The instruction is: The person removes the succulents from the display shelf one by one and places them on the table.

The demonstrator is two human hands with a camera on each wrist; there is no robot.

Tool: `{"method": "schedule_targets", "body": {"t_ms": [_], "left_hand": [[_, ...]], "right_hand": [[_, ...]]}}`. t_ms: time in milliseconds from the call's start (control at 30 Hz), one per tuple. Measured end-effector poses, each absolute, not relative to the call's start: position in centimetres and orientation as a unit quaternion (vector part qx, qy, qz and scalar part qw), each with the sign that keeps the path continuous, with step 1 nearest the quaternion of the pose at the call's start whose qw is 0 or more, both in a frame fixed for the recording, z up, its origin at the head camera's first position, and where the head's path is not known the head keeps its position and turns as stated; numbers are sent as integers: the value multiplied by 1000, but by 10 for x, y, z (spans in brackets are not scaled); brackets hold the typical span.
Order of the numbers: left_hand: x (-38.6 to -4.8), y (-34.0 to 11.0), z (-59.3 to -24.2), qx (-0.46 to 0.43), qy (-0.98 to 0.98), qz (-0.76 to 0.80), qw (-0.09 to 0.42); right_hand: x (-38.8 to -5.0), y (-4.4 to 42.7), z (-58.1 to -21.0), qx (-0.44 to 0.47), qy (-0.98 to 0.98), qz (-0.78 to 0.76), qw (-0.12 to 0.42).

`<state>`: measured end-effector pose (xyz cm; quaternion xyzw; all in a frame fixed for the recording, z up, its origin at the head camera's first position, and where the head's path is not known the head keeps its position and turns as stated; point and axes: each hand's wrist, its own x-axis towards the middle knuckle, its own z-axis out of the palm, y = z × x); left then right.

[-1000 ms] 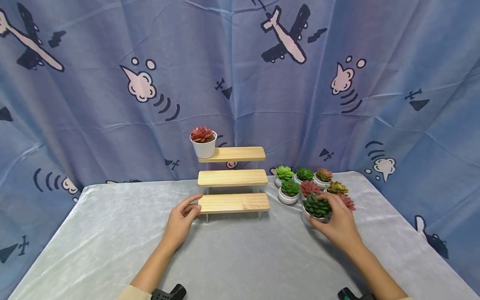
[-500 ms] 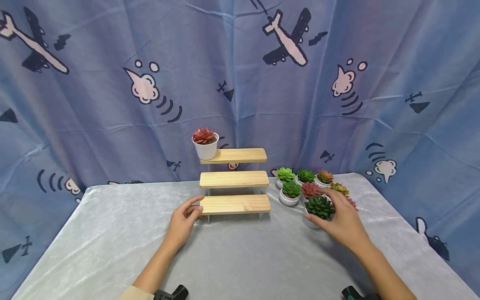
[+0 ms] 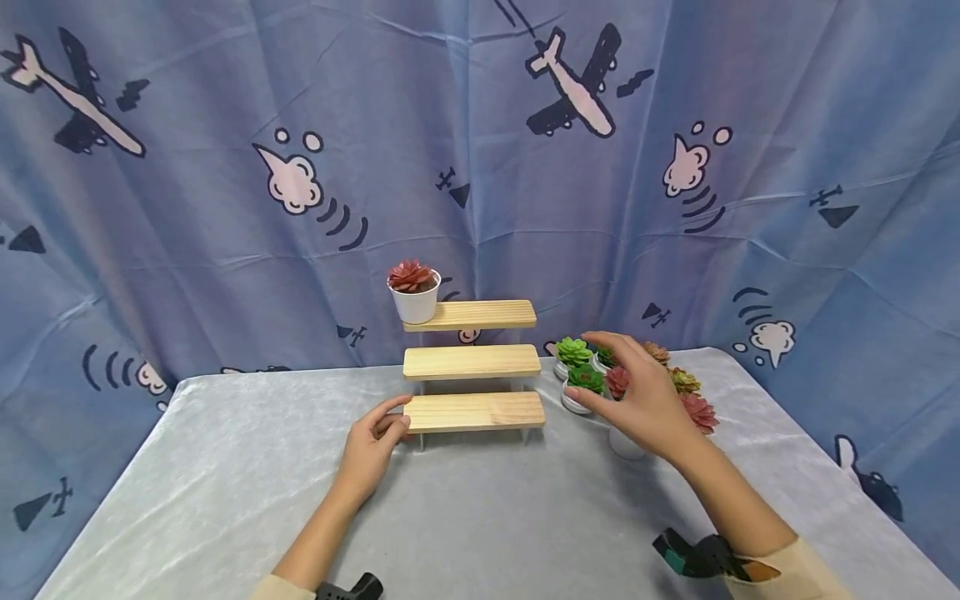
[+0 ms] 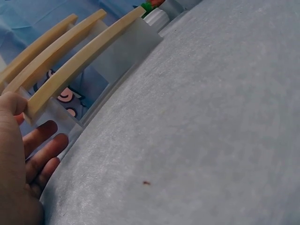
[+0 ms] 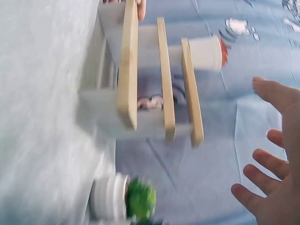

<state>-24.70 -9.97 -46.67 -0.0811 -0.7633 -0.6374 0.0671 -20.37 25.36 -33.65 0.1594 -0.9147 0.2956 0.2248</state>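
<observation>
A three-tier wooden display stand [image 3: 476,412] with clear side panels stands mid-table. My left hand [image 3: 367,450] holds the left end of its lowest plank, thumb at the front corner; the left wrist view shows the other fingers [image 4: 47,157] beside the clear panel. On the top tier's left end sits a red succulent in a white pot [image 3: 415,300]. My right hand [image 3: 648,404] hovers over the grouped potted succulents, fingers apart and holding nothing. It hides the dark green one, whose white pot [image 3: 626,444] shows below. A green succulent [image 3: 585,379] is near its thumb.
Around the right hand are a bright green succulent [image 3: 573,352], a yellow one [image 3: 684,381] and a red one [image 3: 699,412]. A grey cloth covers the table [image 3: 480,525]. A blue curtain [image 3: 480,167] with airplane prints hangs behind.
My right hand has come away from the dark green succulent and moved up and left over the group. My left hand stays on the stand. The view has shifted slightly.
</observation>
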Motion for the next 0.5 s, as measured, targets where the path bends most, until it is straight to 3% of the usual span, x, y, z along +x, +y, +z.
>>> {"method": "schedule_targets", "body": {"t_ms": [267,500], "left_hand": [[-247,-101,-465,-82,-760,-640,71],[-247,-98,-467,-80,-762,-639,70]], "right_hand": [[-238,199,-312,229,-891,334,204],[-269,162,-291,233,-878,382,173]]}}
